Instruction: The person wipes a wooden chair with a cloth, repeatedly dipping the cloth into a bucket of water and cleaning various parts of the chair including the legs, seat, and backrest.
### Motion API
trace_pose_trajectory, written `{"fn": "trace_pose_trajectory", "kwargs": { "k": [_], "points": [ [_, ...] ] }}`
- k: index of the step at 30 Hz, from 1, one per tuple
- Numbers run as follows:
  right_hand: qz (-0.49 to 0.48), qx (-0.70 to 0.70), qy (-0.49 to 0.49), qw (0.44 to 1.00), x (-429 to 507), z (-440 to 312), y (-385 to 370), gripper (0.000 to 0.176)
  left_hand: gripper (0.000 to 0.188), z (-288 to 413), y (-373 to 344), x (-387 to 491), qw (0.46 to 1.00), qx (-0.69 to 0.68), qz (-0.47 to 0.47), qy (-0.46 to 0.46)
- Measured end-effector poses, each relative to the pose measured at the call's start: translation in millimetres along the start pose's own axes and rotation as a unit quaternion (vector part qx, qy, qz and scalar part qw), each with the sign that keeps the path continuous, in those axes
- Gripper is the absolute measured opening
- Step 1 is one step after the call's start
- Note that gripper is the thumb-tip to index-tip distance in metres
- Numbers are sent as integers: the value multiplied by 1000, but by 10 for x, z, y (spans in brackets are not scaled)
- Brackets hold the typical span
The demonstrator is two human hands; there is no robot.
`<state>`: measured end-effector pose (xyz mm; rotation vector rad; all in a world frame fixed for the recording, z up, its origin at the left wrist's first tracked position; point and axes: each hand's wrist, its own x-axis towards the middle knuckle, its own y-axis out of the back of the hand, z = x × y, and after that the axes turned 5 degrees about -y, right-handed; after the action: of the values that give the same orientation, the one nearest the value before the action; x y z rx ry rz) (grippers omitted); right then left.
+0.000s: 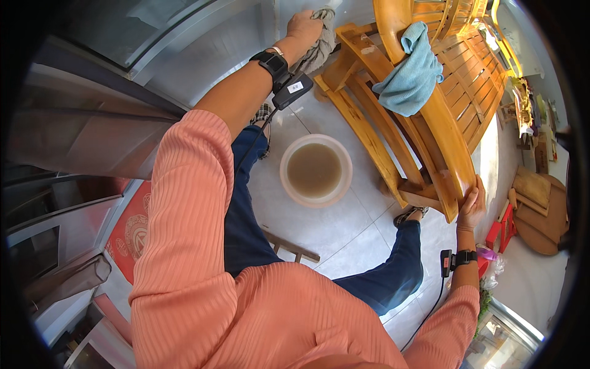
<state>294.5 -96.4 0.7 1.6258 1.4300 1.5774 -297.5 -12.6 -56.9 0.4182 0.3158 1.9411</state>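
Observation:
My left hand (305, 28), at the top, holds a crumpled grey cloth (319, 48) beside the far end of a wooden slatted bench. Whether that cloth touches the wood cannot be told. Around the near end of the bench's curved armrest (445, 124) is my right hand (472, 207), fingers on its outer side. A light blue cloth (412, 74) lies draped over the armrest between the two hands. On the tiled floor between my feet stands a round pale basin (286, 193) of murky, brownish water.
Part of a low wooden stool (295, 248) shows beneath me. Glass panels with a metal frame (170, 41) and a grey curtain (97, 120) line the left. At the right are a round brown board (534, 230), a red object (507, 226) and plastic bags. Black cables hang from both wrist devices.

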Motion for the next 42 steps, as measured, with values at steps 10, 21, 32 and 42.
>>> {"fn": "trace_pose_trajectory", "kwargs": {
  "k": [10, 21, 32, 42],
  "points": [
    [-34, 12, 7, 999, -4, -45, 76, 53, 21, -595, -643, 935, 955, 35, -73, -285],
    [7, 4, 7, 1000, -9, -87, 29, 45, 42, -302, -650, -188, 991, 93, 53, 82],
    [11, 7, 8, 1000, 10, -79, 24, 46, 115, 217, -1068, -115, 969, -93, 81, 214],
    [14, 15, 17, 1000, -9, -95, 48, 42, 46, -186, -892, -261, 940, -290, 98, 153]
  ]
}}
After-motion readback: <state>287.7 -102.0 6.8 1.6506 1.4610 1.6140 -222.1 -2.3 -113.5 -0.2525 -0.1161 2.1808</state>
